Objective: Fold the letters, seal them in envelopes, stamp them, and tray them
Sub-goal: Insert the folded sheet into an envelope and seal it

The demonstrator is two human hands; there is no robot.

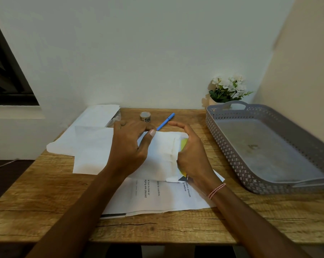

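A white envelope point(162, 157) lies in the middle of the wooden table, on top of printed letter sheets point(157, 198). A folded letter with yellow print point(184, 144) sticks out of the envelope's right end. My left hand point(129, 146) presses on the envelope, thumb stretched across its top edge. My right hand point(191, 155) curls around the right end, against the folded letter. More white envelopes point(90, 138) lie in a loose pile at the left. A grey perforated tray point(222, 138) with handles stands at the right.
A small roll of patterned tape point(145, 116) and a blue pen point(165, 121) lie at the back of the table. A pot of white flowers point(228, 88) stands in the back right corner behind the tray. Walls close in behind and to the right.
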